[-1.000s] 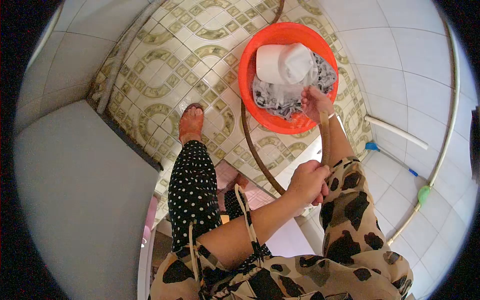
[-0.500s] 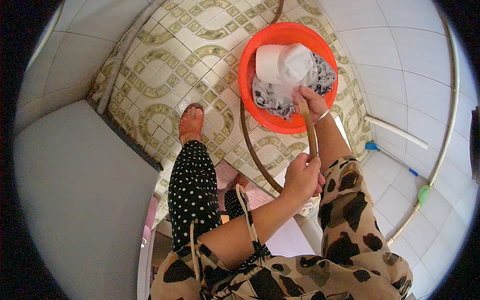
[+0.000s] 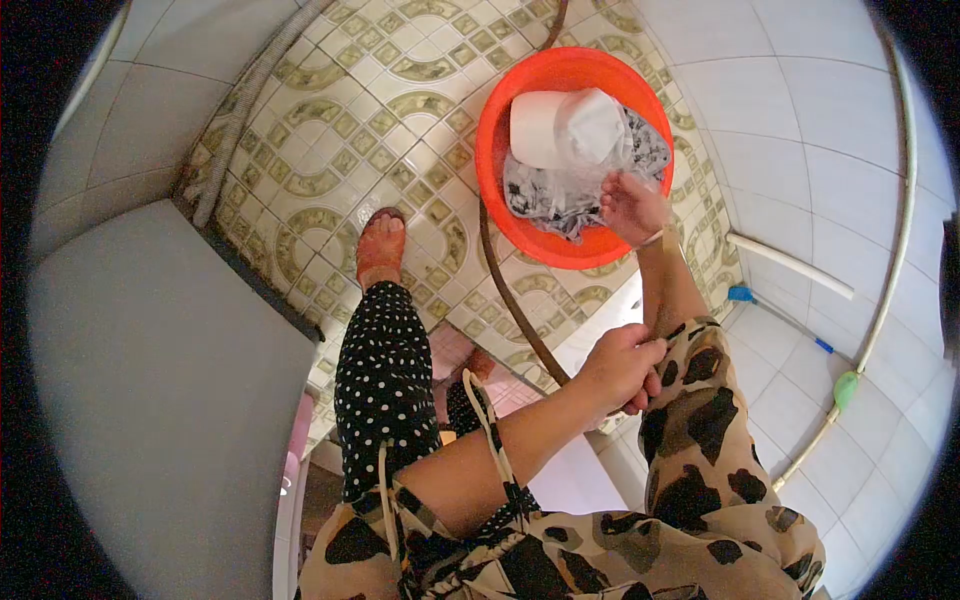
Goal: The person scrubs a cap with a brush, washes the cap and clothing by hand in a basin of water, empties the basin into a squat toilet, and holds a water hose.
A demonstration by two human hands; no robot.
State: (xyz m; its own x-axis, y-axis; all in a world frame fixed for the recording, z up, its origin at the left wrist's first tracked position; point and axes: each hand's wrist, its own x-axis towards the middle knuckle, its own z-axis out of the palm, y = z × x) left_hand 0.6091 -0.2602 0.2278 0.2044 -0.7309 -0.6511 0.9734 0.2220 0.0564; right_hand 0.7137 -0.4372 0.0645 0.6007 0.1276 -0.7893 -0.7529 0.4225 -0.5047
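Observation:
My right hand [image 3: 634, 208] is over the near right part of a red basin [image 3: 490, 190], its fingers loosely apart and nothing visible held in them. In the basin lie a white container [image 3: 537, 128], a white cloth-like or plastic piece [image 3: 592, 125] and wet black-and-white patterned cloth [image 3: 545, 200]. Lower down, my left hand [image 3: 622, 370] is closed beside my right sleeve cuff. A brown hose [image 3: 515, 310] curves from beside the basin toward this fist. Beside my right wrist, a tan streak [image 3: 670, 240], apparently the hose's end, is smeared by motion.
Patterned floor tiles [image 3: 320, 150] surround my sandalled foot [image 3: 382, 245]. A grey panel [image 3: 170, 400] stands at left. White tiled wall [image 3: 830, 110] rises at right, with a white pipe [image 3: 790, 265], a blue-ended brush-like tool [image 3: 740, 293] and a long hose with a green fitting [image 3: 847, 388].
My right hand has let go of the hose's end and opened. The hose's end has swung right, past my right wrist. My left hand has shifted slightly right and down.

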